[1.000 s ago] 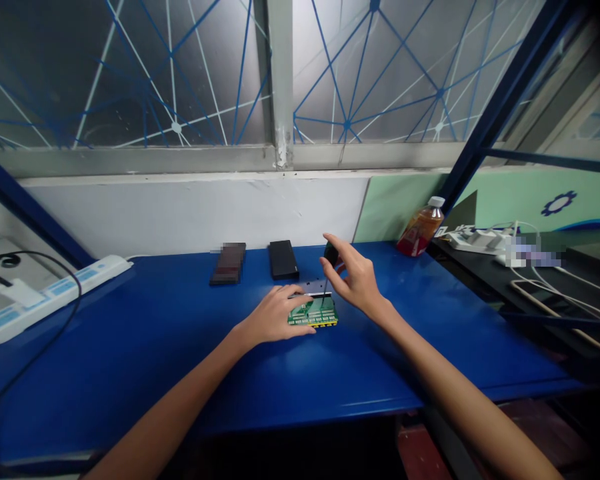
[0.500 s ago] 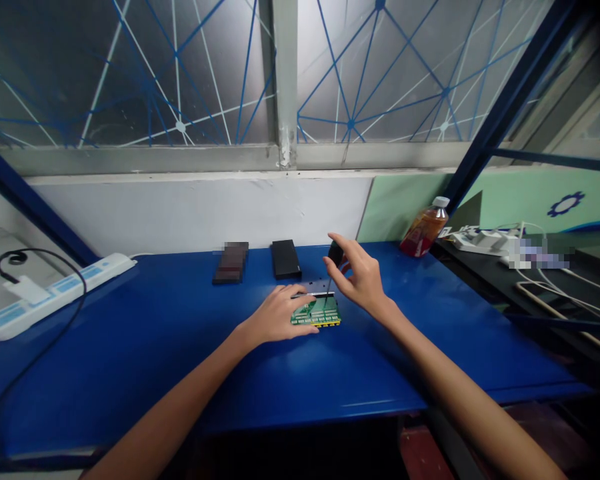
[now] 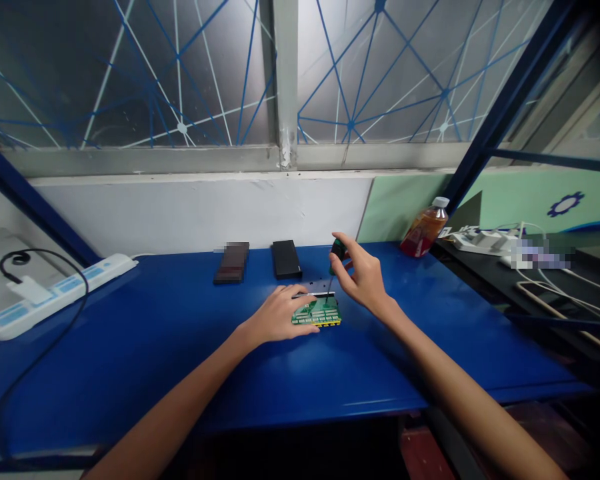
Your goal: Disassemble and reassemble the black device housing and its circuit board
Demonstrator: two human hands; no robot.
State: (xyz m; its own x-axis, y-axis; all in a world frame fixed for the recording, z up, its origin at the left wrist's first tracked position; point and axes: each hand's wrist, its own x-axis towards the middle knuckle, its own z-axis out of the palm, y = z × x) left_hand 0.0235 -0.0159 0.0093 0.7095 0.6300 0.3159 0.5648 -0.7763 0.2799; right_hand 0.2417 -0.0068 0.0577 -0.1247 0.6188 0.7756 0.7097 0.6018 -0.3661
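Note:
A green circuit board with a yellow strip along its near edge lies on the blue table. My left hand grips the board's left side, thumb at the near edge and fingers over the far part. In my right hand is a screwdriver with a dark green and black handle, held nearly upright between thumb and fingers. Its thin shaft runs down to the right half of the board; whether the tip sits in a screw is too small to tell. Behind the board lies a flat grey piece.
Two dark flat items, a black box and a partly blurred dark slab, lie near the wall. A drink bottle leans at the back right. On the left are a white power strip and a black cable.
The fingers of my right hand have shifted slightly around the screwdriver's handle, leaving more of it showing. My left hand and the board have stayed in place.

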